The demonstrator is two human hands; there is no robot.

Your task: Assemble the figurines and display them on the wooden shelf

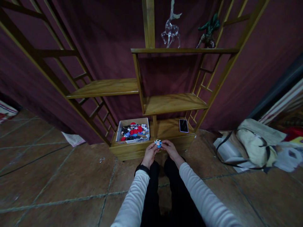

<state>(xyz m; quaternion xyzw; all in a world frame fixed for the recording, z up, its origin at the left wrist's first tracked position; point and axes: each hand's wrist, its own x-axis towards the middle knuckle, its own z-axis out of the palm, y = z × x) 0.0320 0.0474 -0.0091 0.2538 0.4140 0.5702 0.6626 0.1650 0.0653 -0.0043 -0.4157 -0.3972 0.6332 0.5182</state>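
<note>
Pinching a small blue figurine (158,144) between them, the left hand (149,154) and right hand (171,149) hold it right of the open box (145,120), the left hand lying nearer that box.

No readable text or numbers.

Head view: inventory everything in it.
Shelf unit: one, brown, centre
Curtain: count unclear, maroon, behind
Deer figure: one, clear, upper shelf
Statue: one, green-brown, upper shelf
Box: one, whitish, bottom-left shelf
Toys: many, mixed colours, in box
Phone: one, dark, bottom-right shelf
Bags: several, beige and white, right floor
Cable: one, black, left floor
Sheet: one, whitish, left floor
Tiles: many, brown, floor
Held toy: one, mostly blue, front centre
Wristband: one, black, left wrist
Sleeves: two, white, forearms
Trousers: one, black, below
Left hand, right hand: one each, bare, holding toy
</note>
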